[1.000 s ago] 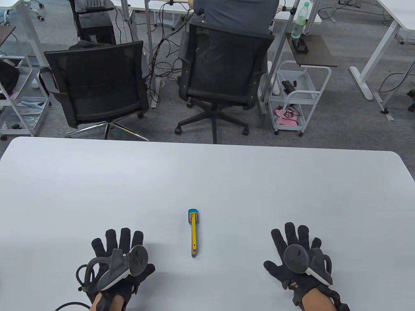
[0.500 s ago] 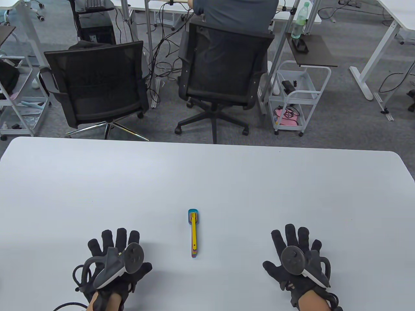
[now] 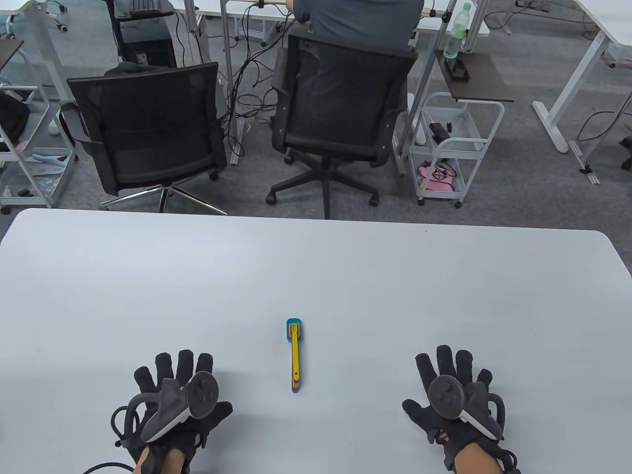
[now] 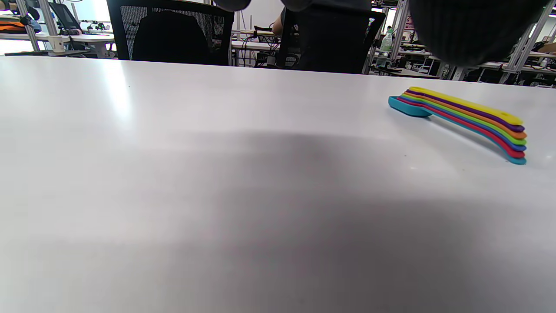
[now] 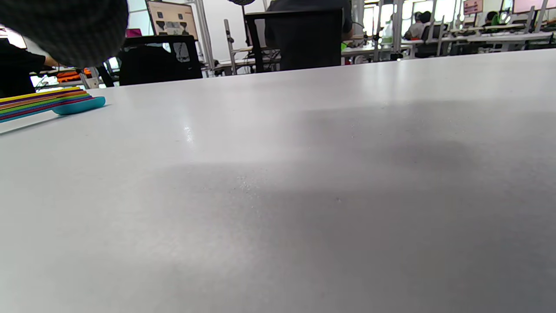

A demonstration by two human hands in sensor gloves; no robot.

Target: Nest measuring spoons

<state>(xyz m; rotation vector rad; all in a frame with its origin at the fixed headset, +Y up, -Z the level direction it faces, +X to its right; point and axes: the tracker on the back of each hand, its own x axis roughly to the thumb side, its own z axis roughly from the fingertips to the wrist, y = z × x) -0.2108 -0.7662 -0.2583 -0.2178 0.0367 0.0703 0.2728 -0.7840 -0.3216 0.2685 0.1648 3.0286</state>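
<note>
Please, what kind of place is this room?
Probably an office or lab workspace: black mesh office chairs, a white wire utility cart and white desk frames with loose cables stand behind the white table.

We are in an open-plan office or lab. Beyond our white bench [image 3: 316, 266] stand two black mesh office chairs [image 3: 148, 123], a person sitting in the right one, on grey carpet [image 3: 518, 163]. White height-adjustable desks [image 3: 592, 64], trailing cables [image 3: 247, 64], a wheeled utility cart [image 3: 452, 148] and monitors [image 5: 171, 19] fill the room.
</note>
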